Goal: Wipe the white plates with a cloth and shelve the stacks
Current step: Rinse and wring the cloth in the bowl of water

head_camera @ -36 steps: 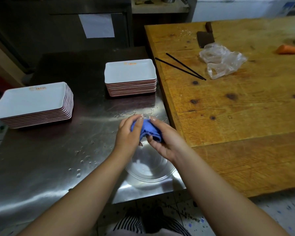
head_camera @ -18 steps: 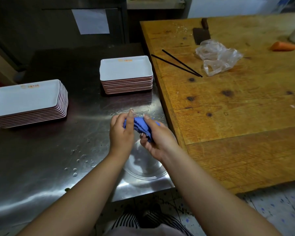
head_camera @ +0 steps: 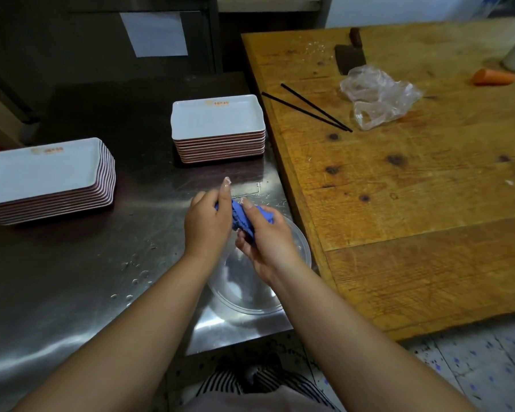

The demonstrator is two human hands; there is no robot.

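Fingers (head_camera: 227,185) of the left hand (head_camera: 207,223) have changed since a second ago: the forefinger, then curled over the blue cloth (head_camera: 241,218), now sticks out straight toward the far stack, while the rest of that hand is wrapped against the cloth's left side. The right hand (head_camera: 265,233) grips the bunched cloth from the right, thumb lying over its top and the other fingers curled underneath. Both hands have shifted a little toward the near edge and sit lower over the clear plastic bowl (head_camera: 298,248) than before. The cloth is squeezed into a short roll between the two palms, its long axis running from near-left to far-right, held above the bowl's far rim and not touching the steel table (head_camera: 72,278).

Two stacks of white plates stand where they were: the nearer stack (head_camera: 42,171) at the table's left edge, long side running left to right, and the far stack (head_camera: 216,120) just beside the wooden table (head_camera: 414,203). On the wood lie black chopsticks (head_camera: 309,110), a crumpled plastic bag (head_camera: 378,96), a cleaver (head_camera: 350,58) and a carrot (head_camera: 492,77).
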